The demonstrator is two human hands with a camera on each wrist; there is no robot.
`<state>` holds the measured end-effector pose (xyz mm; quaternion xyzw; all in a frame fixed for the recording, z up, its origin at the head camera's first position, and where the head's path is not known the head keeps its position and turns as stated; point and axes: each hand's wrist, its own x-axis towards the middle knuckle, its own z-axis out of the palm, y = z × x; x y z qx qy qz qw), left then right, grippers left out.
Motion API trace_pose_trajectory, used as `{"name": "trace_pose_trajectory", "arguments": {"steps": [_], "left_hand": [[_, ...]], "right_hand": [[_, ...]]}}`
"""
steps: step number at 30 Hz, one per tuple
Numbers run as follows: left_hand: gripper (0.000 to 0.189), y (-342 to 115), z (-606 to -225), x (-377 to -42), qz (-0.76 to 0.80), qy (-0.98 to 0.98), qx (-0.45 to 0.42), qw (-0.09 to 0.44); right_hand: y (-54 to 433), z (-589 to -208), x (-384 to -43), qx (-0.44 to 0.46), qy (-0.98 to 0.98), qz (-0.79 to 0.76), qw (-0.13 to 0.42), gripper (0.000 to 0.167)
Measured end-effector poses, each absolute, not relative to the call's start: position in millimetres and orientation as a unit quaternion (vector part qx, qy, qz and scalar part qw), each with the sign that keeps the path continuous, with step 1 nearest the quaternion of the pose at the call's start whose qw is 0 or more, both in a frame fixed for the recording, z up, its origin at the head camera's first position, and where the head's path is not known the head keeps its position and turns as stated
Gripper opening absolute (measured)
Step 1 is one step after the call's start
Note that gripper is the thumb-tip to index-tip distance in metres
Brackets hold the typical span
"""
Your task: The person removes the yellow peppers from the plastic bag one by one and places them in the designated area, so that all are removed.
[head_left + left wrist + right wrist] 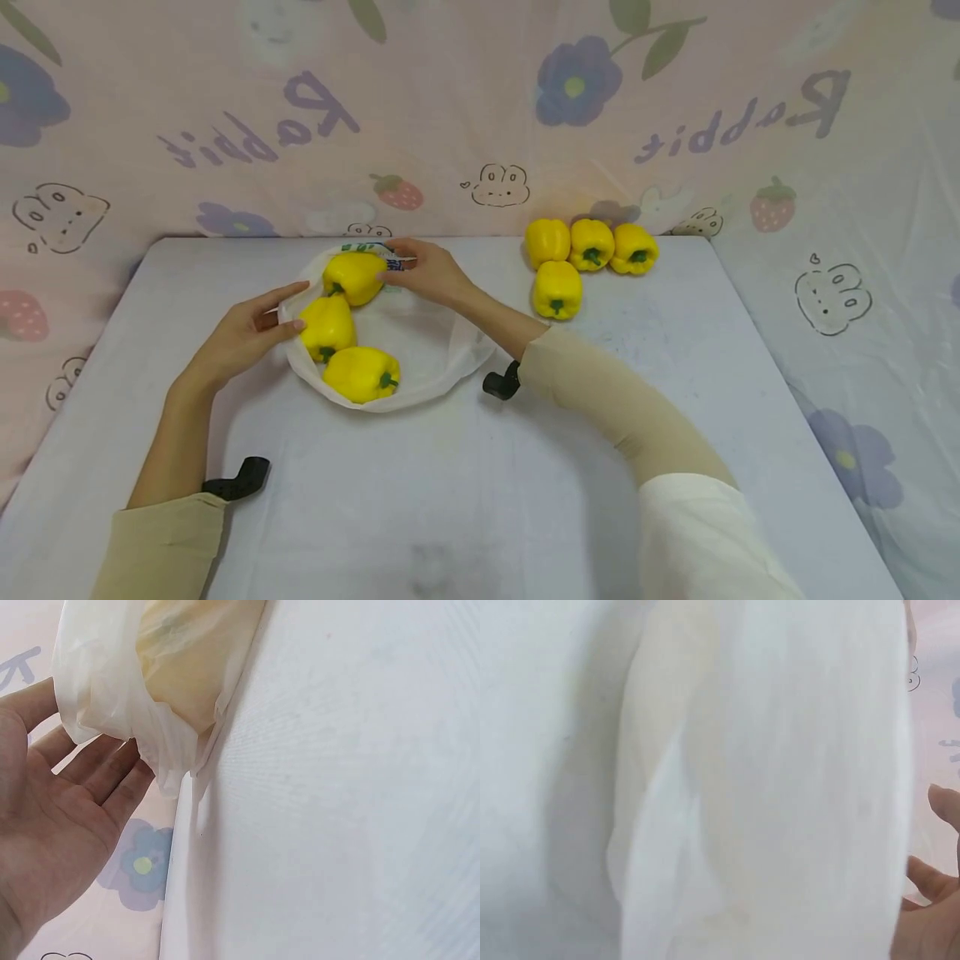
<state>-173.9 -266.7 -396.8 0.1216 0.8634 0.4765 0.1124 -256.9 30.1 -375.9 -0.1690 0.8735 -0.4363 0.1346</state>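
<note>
A white plastic bag (420,333) lies on the table with its mouth spread wide and its rim rolled outward. Three yellow bell peppers sit along its left side: a back pepper (354,277), a middle pepper (328,327) and a front pepper (362,374). My left hand (243,329) holds the bag's left rim, thumb over the edge by the middle pepper, other fingers outside. At the back rim, my right hand (427,271) holds the printed part of the bag between thumb and fingers, its thumb close against the back pepper. In the right wrist view, the bag hides much of that hand.
Several more yellow bell peppers (590,245) stand grouped at the table's back right, one of them (557,290) in front of the others. A patterned cloth (450,100) hangs behind the white table (375,500). Black wrist mounts (251,477) stick out from both forearms.
</note>
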Motion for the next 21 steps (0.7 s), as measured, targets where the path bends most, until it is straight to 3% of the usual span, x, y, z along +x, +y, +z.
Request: {"name": "trace_pose_trajectory", "arguments": {"steps": [8,21], "left_hand": [[0.061,-267,-397,-174,0.480,0.861,0.123,0.113],[0.061,-267,-396,-173,0.463,0.871,0.115,0.117]], "right_hand": [[16,-379,-262,-0.115,0.869,-0.445,0.185,0.067],[-2,-383,-263,-0.047,0.864,-0.458,0.206,0.065]]}}
